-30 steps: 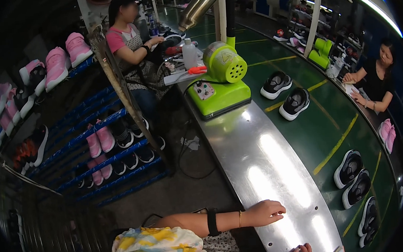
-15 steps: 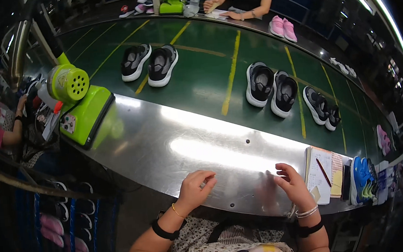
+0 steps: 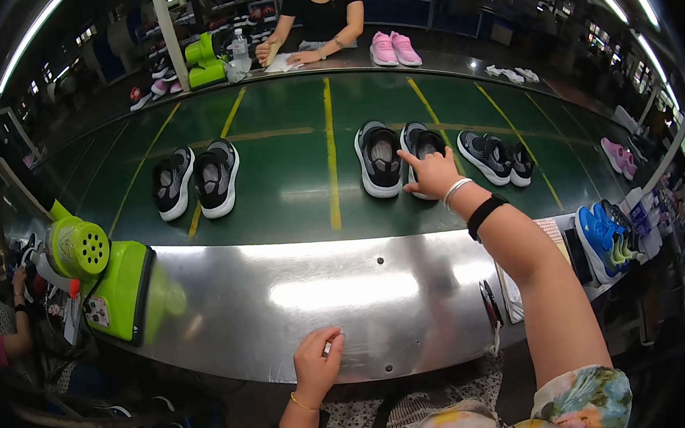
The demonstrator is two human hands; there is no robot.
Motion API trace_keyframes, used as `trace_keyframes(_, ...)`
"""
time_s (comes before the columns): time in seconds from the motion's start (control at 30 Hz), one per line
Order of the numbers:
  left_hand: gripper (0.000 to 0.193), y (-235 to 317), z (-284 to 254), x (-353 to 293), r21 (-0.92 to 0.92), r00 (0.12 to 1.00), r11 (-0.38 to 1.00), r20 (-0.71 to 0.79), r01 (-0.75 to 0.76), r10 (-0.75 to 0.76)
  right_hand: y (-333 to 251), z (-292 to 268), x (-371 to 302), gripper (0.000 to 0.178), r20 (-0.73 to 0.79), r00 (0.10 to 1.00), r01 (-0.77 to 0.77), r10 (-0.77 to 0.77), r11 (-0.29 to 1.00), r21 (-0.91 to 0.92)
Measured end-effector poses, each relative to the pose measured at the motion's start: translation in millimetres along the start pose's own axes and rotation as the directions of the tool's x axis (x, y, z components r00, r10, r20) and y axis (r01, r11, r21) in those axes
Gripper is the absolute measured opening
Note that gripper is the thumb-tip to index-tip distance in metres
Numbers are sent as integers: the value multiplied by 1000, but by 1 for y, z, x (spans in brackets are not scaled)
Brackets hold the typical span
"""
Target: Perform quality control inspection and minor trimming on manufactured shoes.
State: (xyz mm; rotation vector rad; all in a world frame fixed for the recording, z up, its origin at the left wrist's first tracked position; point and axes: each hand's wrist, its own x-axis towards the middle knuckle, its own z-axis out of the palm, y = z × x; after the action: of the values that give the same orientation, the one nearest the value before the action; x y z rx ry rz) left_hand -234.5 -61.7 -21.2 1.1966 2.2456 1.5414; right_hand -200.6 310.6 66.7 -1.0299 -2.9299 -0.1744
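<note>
A shoe factory floor: pairs of finished sneakers (image 3: 197, 179) ride a long green conveyor belt (image 3: 296, 137) edged by a steel worktable (image 3: 325, 296), with a green machine (image 3: 106, 281) alongside (another worker (image 3: 318, 11) sits across) and shoe racks (image 3: 237, 5) behind.

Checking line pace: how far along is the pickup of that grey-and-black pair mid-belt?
Done: the right hand has reached across the shiny steel ledge to the grey-and-black sneaker pair with white soles on the green conveyor belt. In hand: fingers touch the right sneaker, no closed grip visible. Left: both sneakers sit on the belt; the left hand rests on the ledge's edge.
</note>
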Motion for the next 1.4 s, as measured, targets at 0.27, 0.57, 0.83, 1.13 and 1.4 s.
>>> trace_keyframes(0.27, 13, -3, 1, 3, -27, 1000, 1000, -16, 11, -12, 0, 52, 12, 62, 23, 983, -181, 180, 978, 99)
trace_keyframes(0.57, 13, -14, 0, -5, -17, 999, 999, -40, -27, 27, -12, -21, -78, 60, 29, 990, 129, -140, 961, 246)
trace_keyframes(0.83, 32, -11, 3, -7, -157, 994, 988, -108, 0, -17, -54, -50, -246, 35, -1, 925, 279, -379, 681, 677)
trace_keyframes(1.13, 51, -3, -6, 6, -145, 979, 989, 197, -14, 43, -17, 27, -277, 57, 281, 954, -293, 105, 114, 949)
trace_keyframes(1.4, 55, 48, -13, -3, -384, 848, 759, 311, 526, -429, -38, 40, -285, 53, 234, 961, -210, 149, -161, 964)
